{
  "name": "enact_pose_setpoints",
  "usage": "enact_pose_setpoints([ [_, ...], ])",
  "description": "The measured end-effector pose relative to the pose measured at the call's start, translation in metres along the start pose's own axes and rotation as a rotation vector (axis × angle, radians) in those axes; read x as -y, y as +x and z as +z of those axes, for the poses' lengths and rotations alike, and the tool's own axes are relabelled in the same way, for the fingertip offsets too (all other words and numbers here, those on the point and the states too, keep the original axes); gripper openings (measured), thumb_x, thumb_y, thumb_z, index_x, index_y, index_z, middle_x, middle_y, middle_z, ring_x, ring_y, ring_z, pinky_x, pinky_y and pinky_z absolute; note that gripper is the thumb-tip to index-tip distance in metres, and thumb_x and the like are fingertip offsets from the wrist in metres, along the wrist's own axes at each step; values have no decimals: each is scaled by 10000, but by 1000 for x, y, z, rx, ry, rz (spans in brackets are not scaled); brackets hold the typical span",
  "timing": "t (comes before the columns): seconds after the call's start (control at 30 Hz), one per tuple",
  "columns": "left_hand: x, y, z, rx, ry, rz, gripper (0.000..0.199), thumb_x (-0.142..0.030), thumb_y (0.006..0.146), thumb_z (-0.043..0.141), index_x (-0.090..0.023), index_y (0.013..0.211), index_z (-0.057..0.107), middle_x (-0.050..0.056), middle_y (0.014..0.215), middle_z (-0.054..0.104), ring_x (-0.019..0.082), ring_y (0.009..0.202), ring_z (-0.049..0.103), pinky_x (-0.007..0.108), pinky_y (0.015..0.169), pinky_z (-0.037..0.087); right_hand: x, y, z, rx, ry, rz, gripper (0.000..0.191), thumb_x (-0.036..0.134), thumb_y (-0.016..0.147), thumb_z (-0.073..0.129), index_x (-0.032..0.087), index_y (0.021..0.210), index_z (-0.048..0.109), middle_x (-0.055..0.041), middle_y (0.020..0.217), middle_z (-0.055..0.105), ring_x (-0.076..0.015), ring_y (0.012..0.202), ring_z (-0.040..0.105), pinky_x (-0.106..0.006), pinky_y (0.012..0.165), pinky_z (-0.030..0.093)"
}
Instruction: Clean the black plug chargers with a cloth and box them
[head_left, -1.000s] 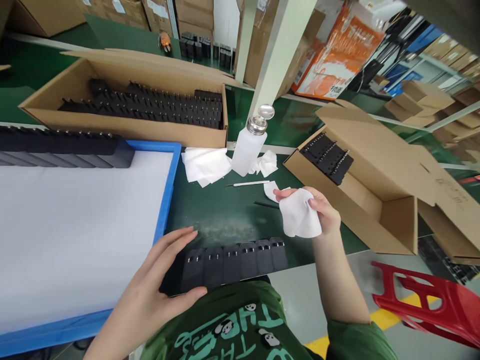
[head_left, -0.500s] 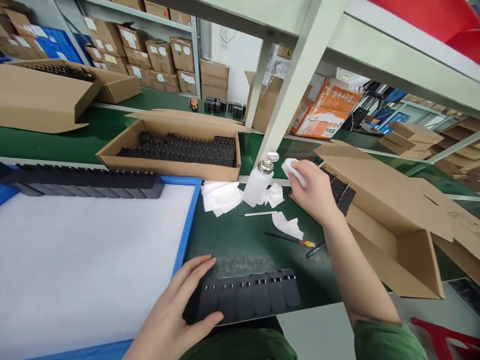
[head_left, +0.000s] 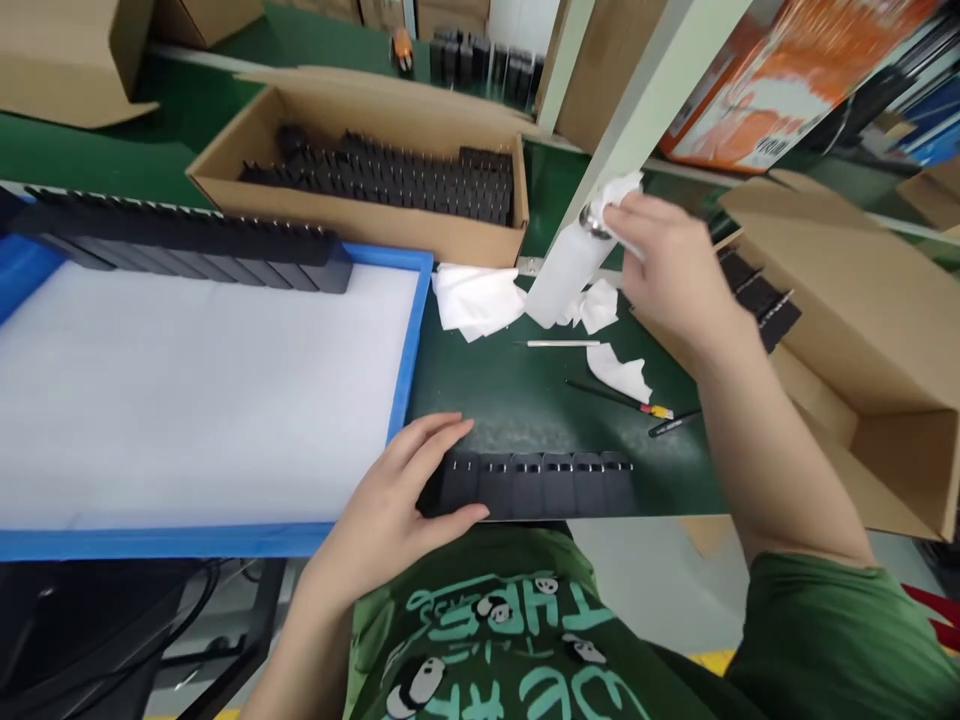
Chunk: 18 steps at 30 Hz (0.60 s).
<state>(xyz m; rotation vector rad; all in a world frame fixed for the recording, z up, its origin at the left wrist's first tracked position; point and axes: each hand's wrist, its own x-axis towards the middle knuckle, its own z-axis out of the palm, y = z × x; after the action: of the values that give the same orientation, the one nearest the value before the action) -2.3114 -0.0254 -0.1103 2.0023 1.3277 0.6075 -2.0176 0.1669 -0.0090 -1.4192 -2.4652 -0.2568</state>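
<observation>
My right hand is closed round a folded white wipe and presses it on the metal top of a white plastic pump bottle, which leans a little in view. My left hand has its thumb and fingers spread apart at the left end of a row of black plastic blocks. That row lies along the front edge of the green bench, small shiny metal contacts showing along its far side. Whether the left fingers touch the end block I cannot tell.
Crumpled white wipes, a thin white stick, a black tool with a red-yellow end and a black pen-like piece lie beyond the row. Left is a blue-rimmed white tray with black blocks. Cardboard boxes and a pale post stand behind.
My right hand has brought the wipe onto the bottle's top, where before it was held to the right of it. The view has tipped downward; my left hand stays by the row.
</observation>
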Motion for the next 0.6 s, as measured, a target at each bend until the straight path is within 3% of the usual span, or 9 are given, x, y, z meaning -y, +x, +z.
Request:
enact_pose_setpoints([
  [0.17, -1, 0, 0, 4, 10, 29, 585, -472, 939, 628, -366, 1466, 399, 73, 1481, 488, 275, 1337, 541, 412, 1061, 534, 0, -2, -1, 13, -24, -19, 471, -28, 801, 300, 199, 1019, 651, -58, 1074, 633, -180, 1113, 599, -319, 903, 483],
  [0.37, 3, 0, 0, 2, 33, 129, 743, -579, 841, 694, -374, 1483, 383, 93, 1460, 497, 303, 1326, 548, 426, 1068, 518, 8, -3, -7, 61, -72, 15, 555, -64, 717, 282, 114, 1110, 633, -56, 1109, 605, -187, 1177, 569, -294, 954, 434],
  [0.6, 4, 2, 0, 4, 41, 152, 819, -625, 796, 695, -358, 1500, 370, 103, 1435, 513, 305, 1317, 553, 429, 1088, 498, 11, -3, -5, 75, -85, 37, 556, -54, 796, 256, 99, 1208, 596, -45, 1267, 588, -229, 1251, 523, -372, 1007, 397],
])
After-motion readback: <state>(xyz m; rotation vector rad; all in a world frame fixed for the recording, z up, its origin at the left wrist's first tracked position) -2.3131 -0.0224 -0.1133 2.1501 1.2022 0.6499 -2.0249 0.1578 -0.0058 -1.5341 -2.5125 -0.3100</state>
